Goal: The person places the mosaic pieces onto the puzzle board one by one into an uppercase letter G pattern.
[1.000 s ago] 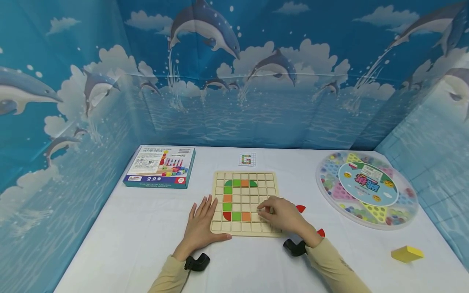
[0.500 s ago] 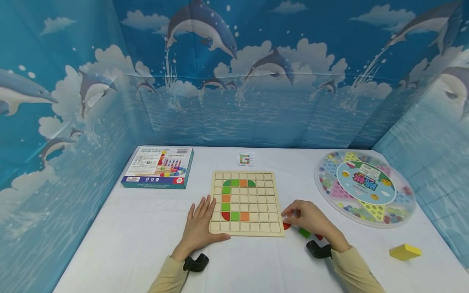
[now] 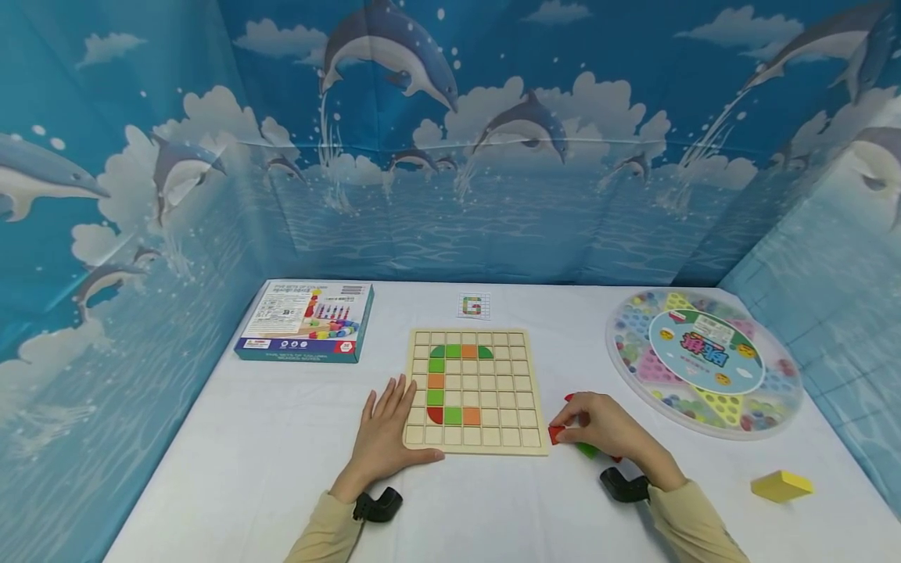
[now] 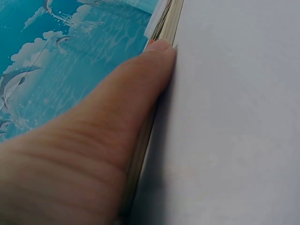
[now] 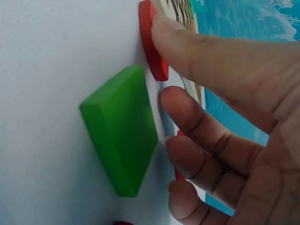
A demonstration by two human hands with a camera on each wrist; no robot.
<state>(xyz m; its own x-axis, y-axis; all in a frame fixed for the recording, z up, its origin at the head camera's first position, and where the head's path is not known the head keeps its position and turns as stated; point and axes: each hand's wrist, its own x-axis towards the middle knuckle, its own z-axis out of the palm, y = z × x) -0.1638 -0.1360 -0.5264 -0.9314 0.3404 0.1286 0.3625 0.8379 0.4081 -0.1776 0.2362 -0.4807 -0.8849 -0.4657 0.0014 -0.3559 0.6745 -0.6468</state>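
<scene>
My left hand (image 3: 385,430) lies with fingers spread at the left edge of a wooden grid board (image 3: 504,447); its thumb (image 4: 147,70) rests along the front edge. Green, orange and red tiles form a C-like outline on the board. Just off the board's right front corner, my right hand (image 3: 601,426) pinches a red rounded tile (image 5: 149,42) by the thumb, with the index finger largely hidden in the right wrist view. A green square tile (image 5: 124,136) lies beside the fingers. Another red tile (image 5: 180,173) is partly hidden behind them, and a further red one (image 3: 616,459) shows under the hand.
A small pattern card (image 3: 475,306) lies behind the board. At the back left is a flat game box (image 3: 304,320). A round Chinese checkers set (image 3: 706,363) sits at the right, with a yellow block (image 3: 781,486) in front of it. Dolphin-print cloth surrounds the white table.
My right hand has moved off the board to the right and now holds a red tile from the loose pieces beside it. My left hand stays on the board's edge.
</scene>
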